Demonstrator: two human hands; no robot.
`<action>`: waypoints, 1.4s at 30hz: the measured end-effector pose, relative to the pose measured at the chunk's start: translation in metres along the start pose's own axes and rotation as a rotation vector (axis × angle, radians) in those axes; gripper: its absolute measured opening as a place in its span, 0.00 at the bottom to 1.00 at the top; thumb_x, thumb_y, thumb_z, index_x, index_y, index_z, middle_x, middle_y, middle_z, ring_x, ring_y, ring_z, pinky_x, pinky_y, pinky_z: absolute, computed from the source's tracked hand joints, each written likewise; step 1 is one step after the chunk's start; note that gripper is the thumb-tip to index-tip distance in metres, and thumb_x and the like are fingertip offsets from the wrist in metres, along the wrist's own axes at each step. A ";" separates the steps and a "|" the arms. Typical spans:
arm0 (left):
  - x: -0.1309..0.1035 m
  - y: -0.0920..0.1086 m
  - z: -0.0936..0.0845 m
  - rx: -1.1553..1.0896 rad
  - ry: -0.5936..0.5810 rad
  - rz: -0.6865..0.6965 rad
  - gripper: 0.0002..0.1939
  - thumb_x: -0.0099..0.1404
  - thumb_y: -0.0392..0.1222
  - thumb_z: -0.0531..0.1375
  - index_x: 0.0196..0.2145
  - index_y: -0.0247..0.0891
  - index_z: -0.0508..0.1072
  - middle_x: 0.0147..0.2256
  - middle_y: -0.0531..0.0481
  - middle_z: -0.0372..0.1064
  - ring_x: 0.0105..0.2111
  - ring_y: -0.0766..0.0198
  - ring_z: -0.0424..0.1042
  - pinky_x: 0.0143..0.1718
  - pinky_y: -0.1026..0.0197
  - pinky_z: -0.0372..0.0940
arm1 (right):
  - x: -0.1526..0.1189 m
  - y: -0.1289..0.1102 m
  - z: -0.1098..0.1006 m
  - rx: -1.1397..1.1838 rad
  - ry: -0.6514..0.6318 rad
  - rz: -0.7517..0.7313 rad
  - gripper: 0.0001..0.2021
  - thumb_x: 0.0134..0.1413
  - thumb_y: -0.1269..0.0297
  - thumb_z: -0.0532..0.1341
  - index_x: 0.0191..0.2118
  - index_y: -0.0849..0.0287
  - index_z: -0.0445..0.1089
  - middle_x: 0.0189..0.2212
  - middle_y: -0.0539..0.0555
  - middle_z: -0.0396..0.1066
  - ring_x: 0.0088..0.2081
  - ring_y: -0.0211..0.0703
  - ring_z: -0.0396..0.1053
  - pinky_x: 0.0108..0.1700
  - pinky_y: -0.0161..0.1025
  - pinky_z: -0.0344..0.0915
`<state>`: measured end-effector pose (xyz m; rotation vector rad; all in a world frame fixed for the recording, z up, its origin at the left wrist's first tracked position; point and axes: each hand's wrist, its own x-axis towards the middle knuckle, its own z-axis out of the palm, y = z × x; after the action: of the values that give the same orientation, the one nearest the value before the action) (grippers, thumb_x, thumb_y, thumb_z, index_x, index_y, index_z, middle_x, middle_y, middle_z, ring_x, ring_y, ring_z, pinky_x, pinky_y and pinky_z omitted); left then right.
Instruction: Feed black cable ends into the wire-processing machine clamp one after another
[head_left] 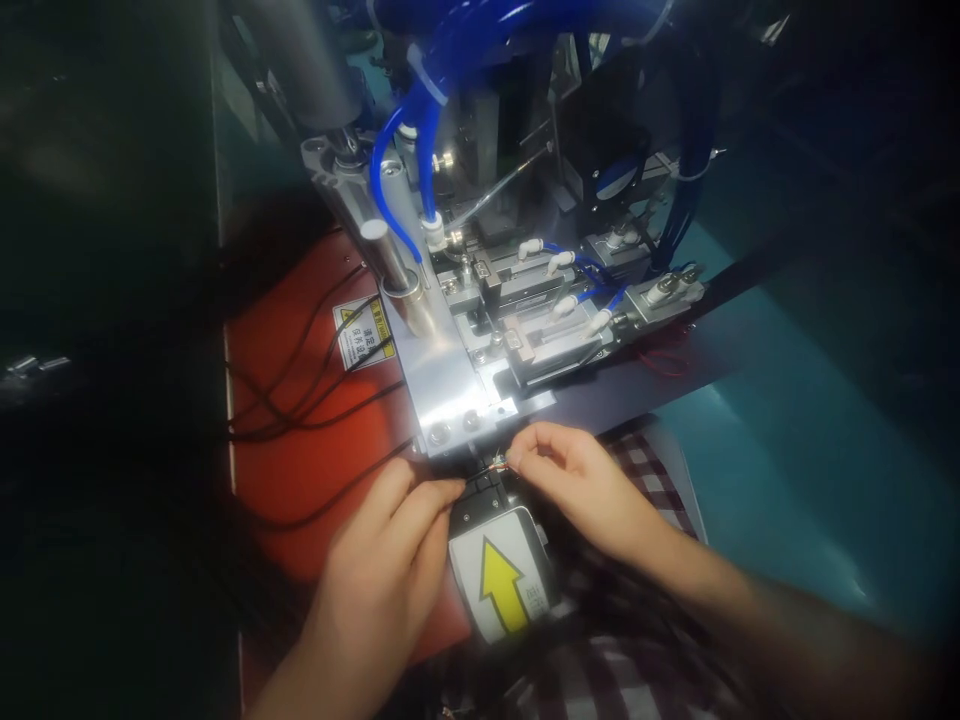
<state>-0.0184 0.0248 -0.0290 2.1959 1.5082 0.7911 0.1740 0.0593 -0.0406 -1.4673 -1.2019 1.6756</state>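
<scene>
Between my two hands, a thin dark cable [480, 473] ends in small coloured wires [499, 463], at the front of a metal machine [442, 375]. My left hand [390, 550] has its fingers closed on the dark cable, left of the wires. Thumb and forefinger of my right hand [574, 475] pinch the wire ends. Just below the wires is a black fixture block [480, 505] with screws. A white plate with a yellow arrow [501, 580] lies nearer to me.
Blue air tubes [397, 200] arch over the machine. Several black cables [322, 425] cross the red surface [300, 540] on the left, by a warning label [364, 332]. Metal slides [555, 345] stand behind my right hand. Checkered cloth [637, 670] shows below.
</scene>
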 end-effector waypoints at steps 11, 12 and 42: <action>-0.001 0.000 0.000 0.021 -0.001 0.003 0.10 0.66 0.28 0.55 0.39 0.39 0.71 0.32 0.55 0.61 0.29 0.74 0.66 0.31 0.73 0.62 | -0.005 0.012 0.001 -0.258 0.148 -0.349 0.04 0.57 0.69 0.60 0.32 0.59 0.70 0.29 0.50 0.66 0.27 0.36 0.62 0.29 0.35 0.60; -0.001 0.000 0.000 0.023 -0.008 -0.001 0.10 0.66 0.28 0.55 0.40 0.39 0.71 0.32 0.55 0.61 0.29 0.74 0.66 0.31 0.73 0.62 | -0.005 0.011 0.001 -0.267 0.141 -0.353 0.04 0.58 0.69 0.59 0.32 0.59 0.70 0.29 0.50 0.66 0.28 0.36 0.62 0.30 0.35 0.60; 0.001 0.001 0.001 -0.012 0.000 0.015 0.09 0.65 0.27 0.55 0.39 0.36 0.72 0.32 0.53 0.62 0.31 0.73 0.66 0.33 0.73 0.63 | -0.004 0.007 0.004 -0.220 0.186 -0.347 0.04 0.56 0.67 0.61 0.36 0.59 0.73 0.33 0.52 0.72 0.32 0.39 0.68 0.32 0.35 0.63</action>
<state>-0.0163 0.0252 -0.0289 2.2014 1.4849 0.8020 0.1715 0.0521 -0.0453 -1.4076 -1.4726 1.1812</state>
